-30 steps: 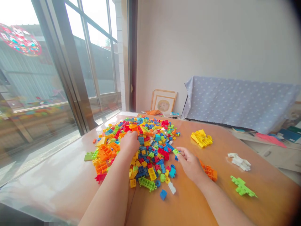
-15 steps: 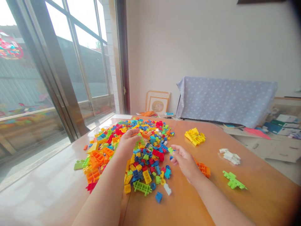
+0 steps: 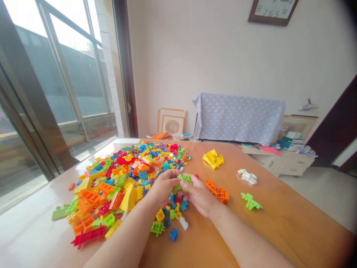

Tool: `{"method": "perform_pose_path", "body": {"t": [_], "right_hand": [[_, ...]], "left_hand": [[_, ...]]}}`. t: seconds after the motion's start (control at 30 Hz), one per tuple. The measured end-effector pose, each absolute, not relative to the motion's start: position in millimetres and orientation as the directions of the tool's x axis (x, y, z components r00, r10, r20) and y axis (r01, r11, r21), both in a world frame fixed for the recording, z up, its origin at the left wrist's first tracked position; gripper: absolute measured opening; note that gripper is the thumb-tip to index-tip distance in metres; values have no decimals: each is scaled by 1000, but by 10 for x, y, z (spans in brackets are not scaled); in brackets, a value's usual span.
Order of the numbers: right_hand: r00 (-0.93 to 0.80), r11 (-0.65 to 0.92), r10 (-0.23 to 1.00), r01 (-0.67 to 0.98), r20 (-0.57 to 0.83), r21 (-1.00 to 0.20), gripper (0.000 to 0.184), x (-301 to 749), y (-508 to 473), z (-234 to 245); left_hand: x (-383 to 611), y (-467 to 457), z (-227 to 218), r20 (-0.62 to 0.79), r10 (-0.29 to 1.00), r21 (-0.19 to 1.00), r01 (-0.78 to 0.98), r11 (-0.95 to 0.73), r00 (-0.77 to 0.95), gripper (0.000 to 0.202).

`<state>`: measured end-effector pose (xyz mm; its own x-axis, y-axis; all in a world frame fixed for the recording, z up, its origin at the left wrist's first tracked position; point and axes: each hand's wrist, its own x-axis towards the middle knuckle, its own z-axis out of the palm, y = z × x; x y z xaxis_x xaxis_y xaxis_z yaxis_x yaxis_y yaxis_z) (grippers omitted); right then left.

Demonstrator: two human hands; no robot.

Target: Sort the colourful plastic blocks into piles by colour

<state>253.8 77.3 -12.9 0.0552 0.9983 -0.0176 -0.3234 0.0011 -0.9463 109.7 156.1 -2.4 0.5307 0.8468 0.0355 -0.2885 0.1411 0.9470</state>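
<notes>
Lime-green toy bricks (image 3: 185,178) sit between the 2 hands in the head view, at the right side of the brick pile (image 3: 115,201) on the wooden counter (image 3: 192,245). Fitting them together looks to be the step in hand; the next move probably calls for careful alignment and pressing. The left hand (image 3: 164,187) and right hand (image 3: 200,196) meet, forearms angled inward, each grip pinched closed on green plastic; whether the bricks interlock, I cannot tell.

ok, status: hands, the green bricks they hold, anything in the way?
Left hand, right hand: close together, both holding green bricks. Held pieces partly covered; joined or not, can't tell. Loose brick pile beside left hand.
</notes>
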Motion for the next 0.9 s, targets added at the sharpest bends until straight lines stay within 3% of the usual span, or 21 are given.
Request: {"method": "perform_pose_path", "body": {"t": [0.17,0.37,0.5,0.7,0.9], "right_hand": [[108,-13,993,-348,-54,-937,36,2597,816,-190],[101,-13,993,-381,-56,-924,30,2617,858,-219],[104,-21,993,-371,-64,-929,28,2628,855,-234],[290,24,957,-85,-2,-996,32,2675,830,-201],[305,47,951,-12,41,-999,36,2683,816,-107]], "left_hand": [[1065,1508,54,55,836,976,-206,70,546,41],[986,1514,64,99,737,993,-16,-119,669,45],[1015,1549,0,186,782,956,74,-284,595,31],[1042,1581,31,73,831,996,-75,-38,551,40],[1089,1600,9,30,843,991,-127,46,537,41]]}}
